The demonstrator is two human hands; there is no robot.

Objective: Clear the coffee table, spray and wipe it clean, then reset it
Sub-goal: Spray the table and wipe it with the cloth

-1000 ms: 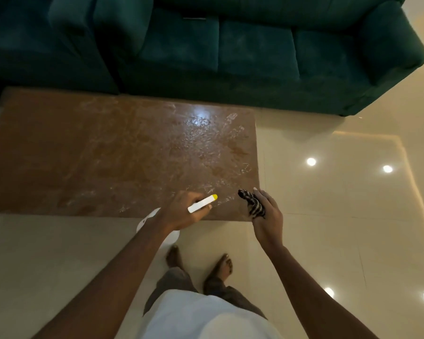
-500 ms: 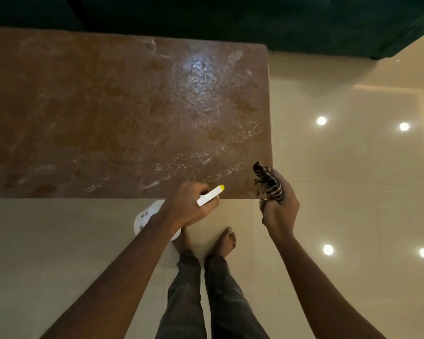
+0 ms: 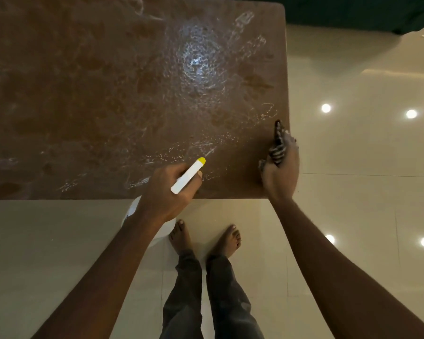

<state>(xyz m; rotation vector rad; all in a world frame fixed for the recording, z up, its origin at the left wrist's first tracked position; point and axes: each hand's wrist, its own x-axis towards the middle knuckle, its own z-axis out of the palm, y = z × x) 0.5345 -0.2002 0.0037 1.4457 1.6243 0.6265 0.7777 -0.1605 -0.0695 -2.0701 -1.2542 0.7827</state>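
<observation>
Brown, glossy, mottled rectangular coffee table top [image 3: 83, 94] stands on cream tiled floor [image 3: 353, 167]. White spray droplets and streaks [image 3: 198, 57] cover its right half, reaching the near edge.

The spray bottle [image 3: 188, 176] sits left of the cloth [image 3: 277, 145], seemingly above the table [image 3: 83, 94] edge.

In left hand [image 3: 167, 194]: white spray bottle [image 3: 186, 177] with yellow nozzle tip [image 3: 201, 160]. In right hand [image 3: 280, 177]: cloth [image 3: 277, 148] striped black and white. Ahead of both hands: mottled reddish-brown coffee table [image 3: 83, 94], flecked and streaked with whitish spray. Right of right hand: glossy cream floor [image 3: 353, 167] dotted with white light spots. Far beyond right hand: dark green sofa [image 3: 353, 11]. Below hands: dark grey trousers [image 3: 184, 302].
</observation>
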